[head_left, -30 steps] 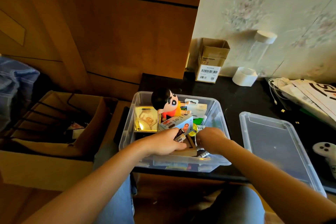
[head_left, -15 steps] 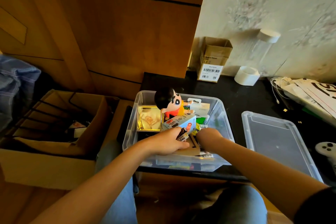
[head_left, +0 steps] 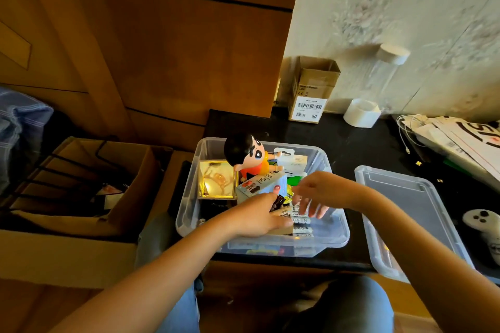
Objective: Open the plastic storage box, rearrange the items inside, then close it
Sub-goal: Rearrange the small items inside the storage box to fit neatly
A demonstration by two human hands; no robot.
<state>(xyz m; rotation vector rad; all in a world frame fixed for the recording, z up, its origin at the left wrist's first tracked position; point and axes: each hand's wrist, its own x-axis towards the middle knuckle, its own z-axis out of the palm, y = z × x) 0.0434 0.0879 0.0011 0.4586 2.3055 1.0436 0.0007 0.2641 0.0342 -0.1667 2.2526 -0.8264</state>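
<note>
1. Clear plastic storage box (head_left: 186, 213): stands open at the near edge of the black tabletop (head_left: 351, 143), directly in front of the person. Packed, no free floor showing.
2. Lid (head_left: 411, 213): off, lying upturned on the tabletop just right of the box.
3. Contents, far half: cartoon figure (head_left: 244, 155), upright but leaning; gold-framed picture (head_left: 216, 180) against the left wall; white packet (head_left: 290, 161) at the back.
4. Contents, near half: pale carton (head_left: 261, 184) lying slantwise on the pile; white batteries (head_left: 301, 222) side by side along the front.
5. Left hand (head_left: 257, 220): inside the box, palm down, fingers curled over a small dark wrapper (head_left: 277, 201) and a brown item under the palm. Whether it truly grips either, cannot tell.
6. Right hand (head_left: 319, 192): above the batteries, fingers spread and loose, carrying nothing.
7. Step in hand, by judgement: the rearranging stage; opening is done, closing is not.
8. Next move calls for: settling the loose small goods flat, and lowering or laying down the figure, which stands above the rim and would probably foul the lid.
9. Afterward: fetch the lid from the right and press it on.
</note>
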